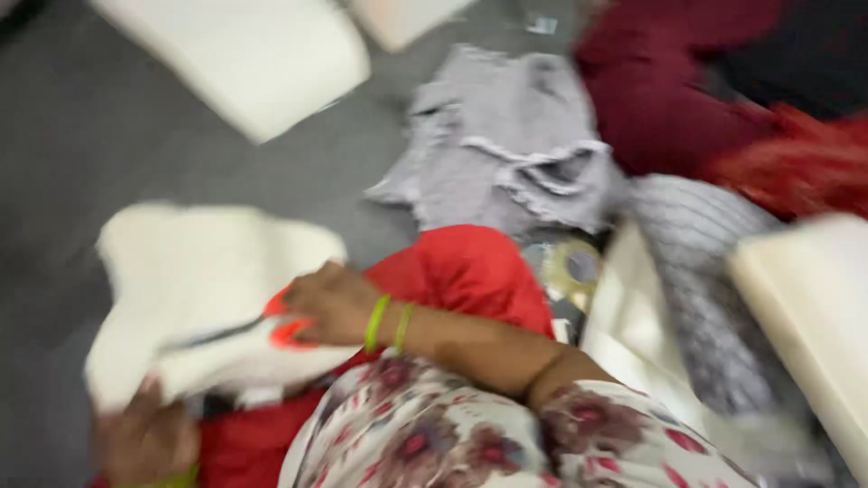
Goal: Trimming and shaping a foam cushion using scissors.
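With your right hand (pixel 330 303) clamped on the scissors (pixel 262 327), your left hand (pixel 145 438) gripping that white fabric (pixel 199 271) could get nicked.

right hand (pixel 330 303): arm crosses the body leftward, bent at the elbow, forearm bare below a floral sleeve, two green bangles at the wrist, fingers curled closed. left hand (pixel 145 440): low at the frame's left corner, blurred, fingers raised, grip unclear.

Single head-worn view, steeply downward and close over a grey floor (pixel 81 136) of cloth, perhaps mid-turn, blurred
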